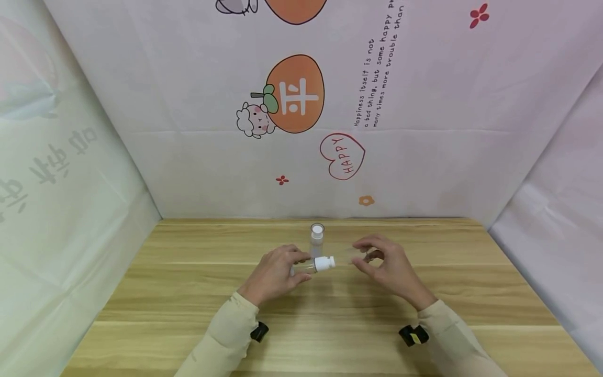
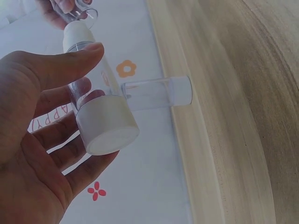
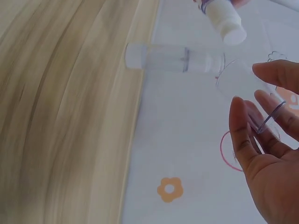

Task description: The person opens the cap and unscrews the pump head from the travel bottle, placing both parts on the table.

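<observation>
My left hand [image 1: 275, 275] grips a clear pump bottle [image 1: 324, 263] with a white pump top and a white base. The bottle lies nearly sideways in the air, top toward the right; in the left wrist view its white base [image 2: 107, 125] faces the camera. My right hand [image 1: 393, 267] holds a clear cap [image 3: 239, 81] between thumb and fingers, its open end toward the pump top and apart from it. Just behind the hands a second bottle [image 1: 317, 241] of the same kind stands upright on the table, with a clear cap over its white top.
The wood-grain table [image 1: 358, 335] meets a white printed cloth [image 1: 212, 173] at its back edge. More cloth hangs along the left side [image 1: 94, 209] and the right side [image 1: 556, 209].
</observation>
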The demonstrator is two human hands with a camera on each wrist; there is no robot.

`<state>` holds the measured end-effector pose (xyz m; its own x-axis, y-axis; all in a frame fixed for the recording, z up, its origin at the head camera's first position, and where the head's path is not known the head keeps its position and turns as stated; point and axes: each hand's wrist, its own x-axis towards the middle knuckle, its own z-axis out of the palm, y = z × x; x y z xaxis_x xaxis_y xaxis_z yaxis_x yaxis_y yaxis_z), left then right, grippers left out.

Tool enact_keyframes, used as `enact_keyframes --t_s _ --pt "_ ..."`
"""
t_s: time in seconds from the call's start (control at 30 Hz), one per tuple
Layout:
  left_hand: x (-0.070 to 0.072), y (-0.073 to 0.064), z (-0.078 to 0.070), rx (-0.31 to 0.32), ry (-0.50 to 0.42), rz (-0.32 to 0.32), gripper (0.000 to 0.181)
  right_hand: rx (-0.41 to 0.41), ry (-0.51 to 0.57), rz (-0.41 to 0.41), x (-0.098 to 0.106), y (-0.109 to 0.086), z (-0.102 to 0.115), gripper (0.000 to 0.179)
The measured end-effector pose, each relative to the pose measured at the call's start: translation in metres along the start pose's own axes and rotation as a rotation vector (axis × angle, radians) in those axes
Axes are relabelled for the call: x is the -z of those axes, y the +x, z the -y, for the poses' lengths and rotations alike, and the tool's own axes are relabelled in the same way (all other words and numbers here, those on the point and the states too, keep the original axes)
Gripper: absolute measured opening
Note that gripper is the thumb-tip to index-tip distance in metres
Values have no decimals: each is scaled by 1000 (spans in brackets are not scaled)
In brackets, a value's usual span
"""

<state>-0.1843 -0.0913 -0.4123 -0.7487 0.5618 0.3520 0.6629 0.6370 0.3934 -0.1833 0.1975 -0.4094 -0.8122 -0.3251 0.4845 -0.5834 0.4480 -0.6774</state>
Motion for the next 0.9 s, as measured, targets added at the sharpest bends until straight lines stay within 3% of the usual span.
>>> enact_keyframes --t_s 0.33,0.9 --pt "-2 1 0 -3 -17 9 34 -78 -155 21 7 -1 -25 26" --pt "-2 2 -4 6 -9 44 36 -261 -301 85 30 3 -63 25"
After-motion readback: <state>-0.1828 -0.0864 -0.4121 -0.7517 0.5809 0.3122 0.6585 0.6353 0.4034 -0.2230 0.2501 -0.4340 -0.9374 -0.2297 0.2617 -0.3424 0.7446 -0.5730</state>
